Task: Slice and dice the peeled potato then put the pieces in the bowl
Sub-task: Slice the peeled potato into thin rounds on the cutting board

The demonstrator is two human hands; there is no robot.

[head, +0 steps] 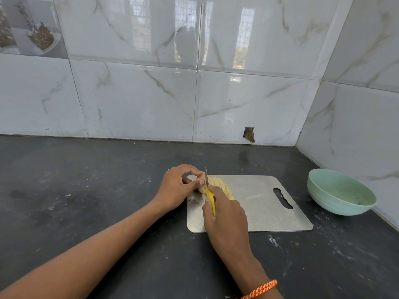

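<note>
**Slicing in hand; dicing and transfer not yet done**

The unsliced end of the peeled potato point(201, 180) is pinched by the left hand point(180, 187), fingers curled over it and thumb pressed to its near side, evidently so that it is kept from rolling under the blade. The yellow-handled knife point(209, 190) is gripped in the right hand point(226, 214), fingers wrapped round the handle, forefinger laid forward; the blade is stood upright at the cut face, just beside the left fingertips. That closeness is judged the chief hazard.

The cut slices point(224, 186) are left leaning in a row to the right of the blade, on the far left part of the metal cutting board point(269, 210). An orange braided band point(262, 289) is worn on the right wrist.

The pale green bowl point(343, 194) is set well apart to the right, on the dark countertop point(86, 190) near the tiled corner; no pieces are seen in it. No obstacle is noted between board and bowl.
</note>
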